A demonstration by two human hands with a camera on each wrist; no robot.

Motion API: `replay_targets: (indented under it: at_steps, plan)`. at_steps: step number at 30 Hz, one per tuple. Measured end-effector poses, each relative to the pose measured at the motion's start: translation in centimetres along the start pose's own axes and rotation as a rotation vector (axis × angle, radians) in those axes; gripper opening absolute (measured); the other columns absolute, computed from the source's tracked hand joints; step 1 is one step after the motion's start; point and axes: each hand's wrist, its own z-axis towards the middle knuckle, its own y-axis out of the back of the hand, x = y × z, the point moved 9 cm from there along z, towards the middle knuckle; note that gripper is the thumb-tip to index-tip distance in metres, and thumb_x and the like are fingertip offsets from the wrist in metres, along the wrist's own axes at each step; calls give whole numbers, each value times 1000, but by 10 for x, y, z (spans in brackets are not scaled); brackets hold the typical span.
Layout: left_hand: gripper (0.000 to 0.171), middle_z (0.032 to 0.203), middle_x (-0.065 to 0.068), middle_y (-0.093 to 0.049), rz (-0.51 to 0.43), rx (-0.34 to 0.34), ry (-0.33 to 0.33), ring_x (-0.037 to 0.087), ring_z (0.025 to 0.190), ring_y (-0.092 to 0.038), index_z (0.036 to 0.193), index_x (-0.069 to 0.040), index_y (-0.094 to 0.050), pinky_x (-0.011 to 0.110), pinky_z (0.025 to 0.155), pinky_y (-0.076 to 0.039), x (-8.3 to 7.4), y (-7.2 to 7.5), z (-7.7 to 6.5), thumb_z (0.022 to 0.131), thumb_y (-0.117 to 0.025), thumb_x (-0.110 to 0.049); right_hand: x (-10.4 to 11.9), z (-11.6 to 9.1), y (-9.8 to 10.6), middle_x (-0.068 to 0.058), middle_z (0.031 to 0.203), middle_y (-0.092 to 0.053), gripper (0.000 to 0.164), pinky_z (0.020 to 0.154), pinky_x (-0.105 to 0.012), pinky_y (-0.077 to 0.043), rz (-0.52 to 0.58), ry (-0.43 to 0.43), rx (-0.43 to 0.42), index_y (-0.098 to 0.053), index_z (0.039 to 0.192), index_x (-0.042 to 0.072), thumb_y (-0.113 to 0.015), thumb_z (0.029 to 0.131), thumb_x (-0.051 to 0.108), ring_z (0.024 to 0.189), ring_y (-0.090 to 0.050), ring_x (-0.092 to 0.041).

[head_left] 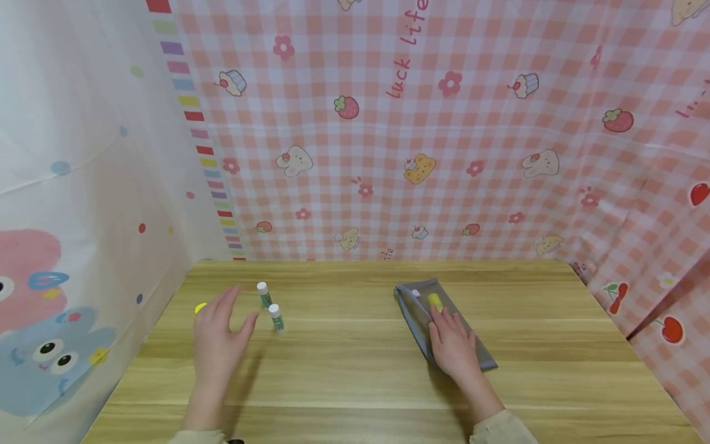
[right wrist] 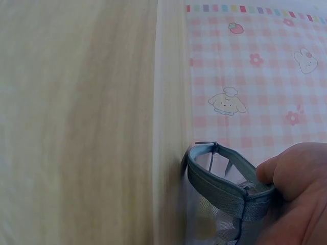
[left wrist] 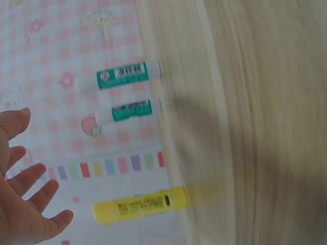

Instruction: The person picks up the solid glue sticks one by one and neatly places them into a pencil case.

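My left hand (head_left: 219, 336) hovers over the left of the table, fingers spread and nothing held. Beyond it stands a yellow glue stick (left wrist: 140, 205), mostly hidden behind the fingers in the head view. Two green-and-white glue sticks (head_left: 264, 296) (head_left: 277, 319) stand upright to the right of that hand. On the table's right side, my right hand (head_left: 455, 345) grips a grey mesh zipper pouch (head_left: 482, 351), its thumb at the rim in the right wrist view. The pouch mouth gapes open. A yellow item (head_left: 435, 301) shows at the fingertips, apparently inside the pouch.
The wooden table (head_left: 344, 370) meets a pink checked cloth (head_left: 355, 135) at its back edge. A white cartoon-print cloth (head_left: 111, 203) hangs at the left. More checked cloth hangs along the right side.
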Motion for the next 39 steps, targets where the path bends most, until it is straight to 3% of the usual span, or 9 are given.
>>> replay_targets:
  at_steps: [13, 23, 33, 39]
  plan:
    - [58, 130, 29, -56, -30, 7, 236, 51, 119, -49, 130, 6, -55, 63, 106, -34, 42, 22, -3, 79, -81, -3, -1, 0, 0, -30, 150, -35, 45, 105, -79, -12, -5, -2, -3, -43, 146, 0, -38, 106, 20, 140, -24, -51]
    - [59, 131, 32, -54, -25, 2, 338, 52, 121, -46, 132, 7, -54, 63, 105, -35, 64, 31, -11, 81, -79, -5, -1, 0, 0, -30, 150, -34, 46, 106, -79, -12, -3, -6, 5, -42, 147, 0, -37, 107, 21, 141, -23, -51]
    - [64, 143, 27, -47, -95, 93, 574, 48, 129, -42, 144, 1, -46, 62, 107, -34, 95, 27, -20, 90, -75, -19, -2, 0, 1, -29, 151, -34, 46, 106, -79, -12, -1, -7, -1, -42, 148, 0, -37, 107, 21, 141, -23, -51]
    - [73, 153, 19, -38, -236, 178, 749, 42, 135, -40, 152, -5, -35, 58, 108, -37, 114, 15, -30, 94, -70, -32, -4, 1, -1, -30, 151, -33, 46, 106, -79, -10, 9, -13, 3, -41, 148, 0, -37, 107, 21, 141, -22, -50]
